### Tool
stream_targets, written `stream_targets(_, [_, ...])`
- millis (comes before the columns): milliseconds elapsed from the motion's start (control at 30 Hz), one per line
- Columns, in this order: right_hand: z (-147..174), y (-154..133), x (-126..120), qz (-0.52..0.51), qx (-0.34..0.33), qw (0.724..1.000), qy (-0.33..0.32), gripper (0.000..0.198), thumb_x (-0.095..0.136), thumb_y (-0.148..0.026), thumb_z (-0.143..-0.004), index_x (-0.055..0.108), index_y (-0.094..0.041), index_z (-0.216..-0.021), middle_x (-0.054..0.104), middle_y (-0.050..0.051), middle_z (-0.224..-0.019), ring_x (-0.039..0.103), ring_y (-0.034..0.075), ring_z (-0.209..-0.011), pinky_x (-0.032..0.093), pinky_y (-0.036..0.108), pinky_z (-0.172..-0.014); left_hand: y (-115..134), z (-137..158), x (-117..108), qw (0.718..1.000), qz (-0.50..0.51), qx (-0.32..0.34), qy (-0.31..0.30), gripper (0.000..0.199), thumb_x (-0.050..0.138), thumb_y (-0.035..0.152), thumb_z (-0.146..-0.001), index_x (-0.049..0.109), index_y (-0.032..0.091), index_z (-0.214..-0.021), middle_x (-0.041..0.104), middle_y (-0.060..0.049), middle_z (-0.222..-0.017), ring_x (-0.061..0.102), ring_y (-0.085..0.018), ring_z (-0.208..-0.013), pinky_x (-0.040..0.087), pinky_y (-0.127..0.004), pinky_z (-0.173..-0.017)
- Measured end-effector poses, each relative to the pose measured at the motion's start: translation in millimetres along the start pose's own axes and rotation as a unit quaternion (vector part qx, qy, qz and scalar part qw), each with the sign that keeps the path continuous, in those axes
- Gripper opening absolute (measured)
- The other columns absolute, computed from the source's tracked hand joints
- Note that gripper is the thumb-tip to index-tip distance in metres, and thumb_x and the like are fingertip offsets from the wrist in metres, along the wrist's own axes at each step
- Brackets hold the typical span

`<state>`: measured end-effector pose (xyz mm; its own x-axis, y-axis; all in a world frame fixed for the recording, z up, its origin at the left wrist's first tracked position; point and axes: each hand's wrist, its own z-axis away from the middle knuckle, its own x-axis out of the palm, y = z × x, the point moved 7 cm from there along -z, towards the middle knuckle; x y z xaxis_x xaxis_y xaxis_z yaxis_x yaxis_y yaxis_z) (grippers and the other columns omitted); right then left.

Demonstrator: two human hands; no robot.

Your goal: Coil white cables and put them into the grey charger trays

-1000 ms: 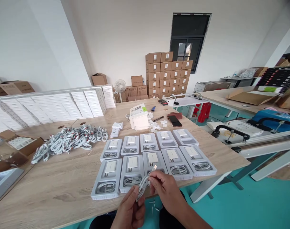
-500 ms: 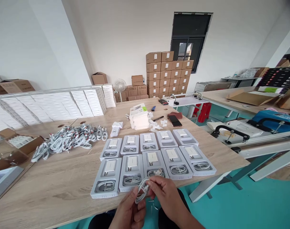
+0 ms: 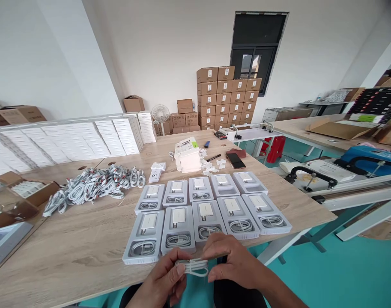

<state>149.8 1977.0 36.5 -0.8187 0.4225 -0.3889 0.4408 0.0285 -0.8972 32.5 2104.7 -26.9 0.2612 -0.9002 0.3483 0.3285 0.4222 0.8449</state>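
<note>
A coiled white charging cable [image 3: 197, 267], bundled into a loop, is held above my lap at the table's front edge. My left hand [image 3: 169, 273] pinches its left end between thumb and fingers. Curled around the right end is my right hand [image 3: 229, 261], fingertips on the cable's top and thumb lower down. Just beyond my hands, two rows of grey plastic trays hold white chargers; the front middle tray [image 3: 198, 218] has a charger [image 3: 206, 210] and a coiled cable [image 3: 209, 232], partly behind my right hand. The two back-right trays, such as this tray [image 3: 249, 184], show no cable.
A heap of coiled cables [image 3: 95, 186] lies left on the wooden table [image 3: 95, 239]. An opened carton [image 3: 28, 192] stands at far left. White sleeves [image 3: 187, 158], a phone [image 3: 235, 161] and a marker [image 3: 213, 158] lie behind the trays. Stacked white boxes [image 3: 70, 141] line the back.
The cable has turned from tilted to level between my hands, and its plug no longer shows. My right hand has shifted slightly right, its thumb now lower and apart from the fingers.
</note>
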Motion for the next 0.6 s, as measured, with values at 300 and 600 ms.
stream_targets(300, [1, 5, 12, 0.131, -0.108, 0.984, 0.059, 0.015, 0.072, -0.034, -0.087, 0.063, -0.021, -0.086, 0.066, -0.003, -0.080, 0.054, 0.015, -0.078, 0.036, 0.031, -0.075, 15, 5, 1, 0.998, -0.068, -0.005, -0.005, 0.058, 0.071, 0.047, -0.080, 0.050, 0.021, -0.126, 0.063, 0.004, -0.057, 0.054, -0.003, -0.048, 0.046, -0.006, -0.045])
stream_targets(600, [6, 6, 17, 0.219, -0.129, 0.965, 0.057, 0.012, 0.060, -0.025, -0.094, 0.060, -0.025, -0.106, 0.066, -0.001, -0.111, 0.057, 0.017, -0.099, 0.039, 0.031, -0.084, 8, -7, 1, 0.993, -0.101, -0.011, 0.064, 0.059, 0.064, 0.067, -0.074, 0.064, 0.019, -0.107, 0.064, 0.004, -0.064, 0.057, -0.006, -0.045, 0.041, -0.008, -0.034])
